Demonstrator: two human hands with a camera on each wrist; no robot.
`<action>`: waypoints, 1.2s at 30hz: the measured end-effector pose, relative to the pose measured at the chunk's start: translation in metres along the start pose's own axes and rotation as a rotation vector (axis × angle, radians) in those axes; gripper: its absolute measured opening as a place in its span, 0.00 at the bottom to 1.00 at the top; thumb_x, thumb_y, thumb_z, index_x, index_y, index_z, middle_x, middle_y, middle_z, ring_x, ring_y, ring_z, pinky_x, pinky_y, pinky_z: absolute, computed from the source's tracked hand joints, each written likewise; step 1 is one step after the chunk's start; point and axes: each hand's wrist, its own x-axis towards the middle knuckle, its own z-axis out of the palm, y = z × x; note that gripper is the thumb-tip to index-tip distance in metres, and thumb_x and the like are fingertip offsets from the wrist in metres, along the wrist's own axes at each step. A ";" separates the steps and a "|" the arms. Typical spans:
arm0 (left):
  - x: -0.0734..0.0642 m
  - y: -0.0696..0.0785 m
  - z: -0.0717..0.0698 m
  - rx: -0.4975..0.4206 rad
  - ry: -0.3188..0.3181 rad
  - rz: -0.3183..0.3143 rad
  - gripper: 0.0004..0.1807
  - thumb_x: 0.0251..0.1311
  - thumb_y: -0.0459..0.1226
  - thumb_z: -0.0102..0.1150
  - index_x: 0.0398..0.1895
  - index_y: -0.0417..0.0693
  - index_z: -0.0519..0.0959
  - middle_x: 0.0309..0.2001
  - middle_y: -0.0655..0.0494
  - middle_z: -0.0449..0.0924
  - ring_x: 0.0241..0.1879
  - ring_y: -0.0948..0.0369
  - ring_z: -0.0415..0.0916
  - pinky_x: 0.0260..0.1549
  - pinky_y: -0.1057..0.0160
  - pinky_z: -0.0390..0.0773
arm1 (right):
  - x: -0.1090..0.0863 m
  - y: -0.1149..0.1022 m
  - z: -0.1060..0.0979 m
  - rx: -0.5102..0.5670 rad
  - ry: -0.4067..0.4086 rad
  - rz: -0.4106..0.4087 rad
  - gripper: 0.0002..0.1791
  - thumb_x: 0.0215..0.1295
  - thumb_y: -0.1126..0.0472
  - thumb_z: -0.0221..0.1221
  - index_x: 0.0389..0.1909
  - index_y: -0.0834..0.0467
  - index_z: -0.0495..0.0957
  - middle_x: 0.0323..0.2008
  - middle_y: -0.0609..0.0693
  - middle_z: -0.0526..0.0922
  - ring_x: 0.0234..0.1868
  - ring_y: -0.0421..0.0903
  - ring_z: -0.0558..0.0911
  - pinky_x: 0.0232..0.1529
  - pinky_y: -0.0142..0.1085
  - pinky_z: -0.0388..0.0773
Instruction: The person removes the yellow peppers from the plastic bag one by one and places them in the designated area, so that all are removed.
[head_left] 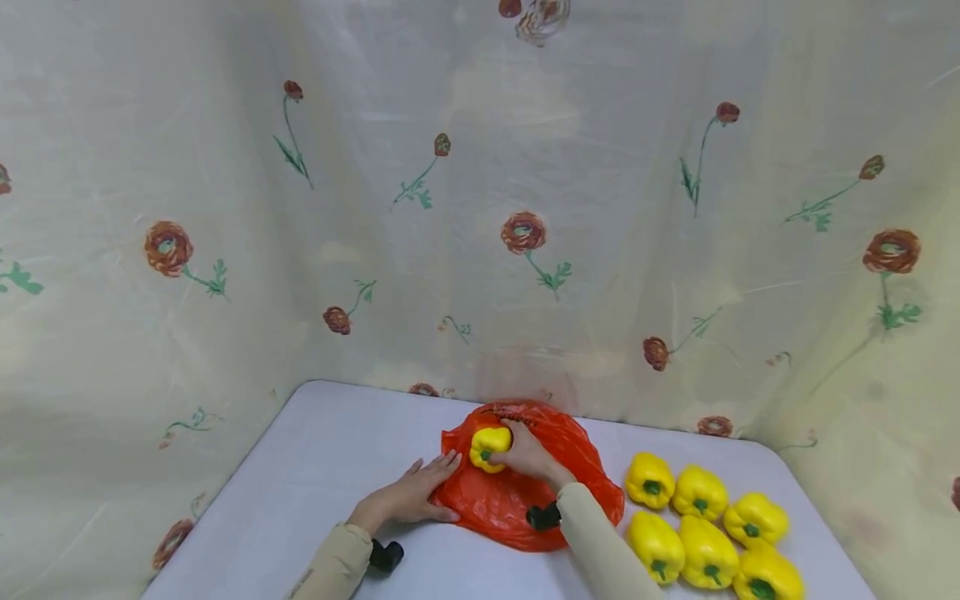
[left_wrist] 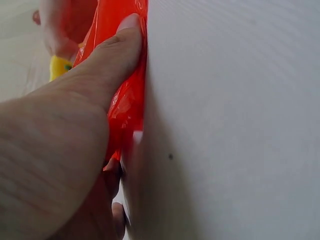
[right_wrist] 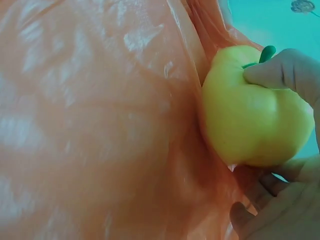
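Note:
A red plastic bag point(head_left: 487, 504) lies spread on the white table. My right hand point(head_left: 528, 454) grips a yellow bell pepper point(head_left: 489, 446) over the upper left part of the bag. In the right wrist view the thumb point(right_wrist: 272, 72) presses beside the green stem of the pepper point(right_wrist: 252, 117), with the other fingers under it. The pepper's side is against the red plastic. At the bag's left edge, my left hand point(head_left: 408, 493) rests with spread fingers. Its thumb point(left_wrist: 122, 47) lies along the bag point(left_wrist: 127, 102) in the left wrist view.
Several more yellow bell peppers point(head_left: 699, 492) stand grouped on the table's right side, close to the bag. The white table point(head_left: 322, 450) extends to the left. Behind it hangs a pale curtain point(head_left: 600, 275) printed with red flowers. A black wrist device point(head_left: 543, 517) overlaps the bag.

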 end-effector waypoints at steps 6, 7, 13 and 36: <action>-0.003 -0.002 -0.003 -0.011 0.005 -0.008 0.52 0.52 0.63 0.60 0.77 0.57 0.50 0.78 0.57 0.46 0.77 0.53 0.43 0.74 0.44 0.39 | -0.010 0.006 -0.011 -0.038 -0.074 0.006 0.47 0.53 0.45 0.69 0.71 0.53 0.59 0.63 0.52 0.69 0.59 0.52 0.69 0.59 0.57 0.73; -0.004 -0.003 -0.003 -0.012 0.006 -0.009 0.52 0.53 0.63 0.60 0.77 0.57 0.50 0.78 0.57 0.46 0.77 0.53 0.43 0.74 0.44 0.39 | -0.011 0.007 -0.013 -0.042 -0.083 0.014 0.48 0.52 0.44 0.69 0.71 0.52 0.59 0.65 0.52 0.68 0.61 0.53 0.68 0.60 0.58 0.71; -0.003 -0.006 -0.002 -0.002 0.014 -0.015 0.52 0.52 0.63 0.60 0.77 0.55 0.51 0.78 0.56 0.46 0.77 0.53 0.43 0.74 0.43 0.39 | -0.017 0.006 -0.016 -0.066 -0.080 0.037 0.55 0.45 0.35 0.70 0.73 0.47 0.56 0.71 0.53 0.61 0.67 0.58 0.62 0.59 0.65 0.68; -0.002 0.002 -0.001 -0.012 0.000 0.009 0.53 0.52 0.64 0.59 0.77 0.56 0.50 0.78 0.55 0.45 0.77 0.52 0.43 0.74 0.43 0.38 | -0.014 0.003 -0.012 0.036 -0.095 -0.040 0.46 0.49 0.40 0.70 0.68 0.46 0.61 0.65 0.50 0.66 0.64 0.53 0.65 0.60 0.59 0.70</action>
